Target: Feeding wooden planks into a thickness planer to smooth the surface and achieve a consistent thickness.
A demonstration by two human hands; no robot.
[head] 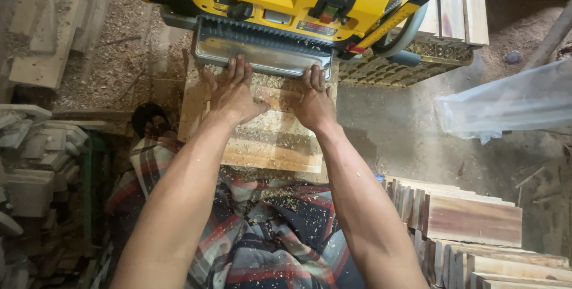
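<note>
hands flat, fingers spread: left hand and right hand press board into yellow planer, frame centre-top, gripping nothing. best kept level, fingertips outside the metal infeed plate.

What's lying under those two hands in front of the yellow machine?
Both the left hand and right hand press flat on a pale wooden board strewn with wood shavings. The board's far end disappears at the yellow planer's metal tray.
</note>
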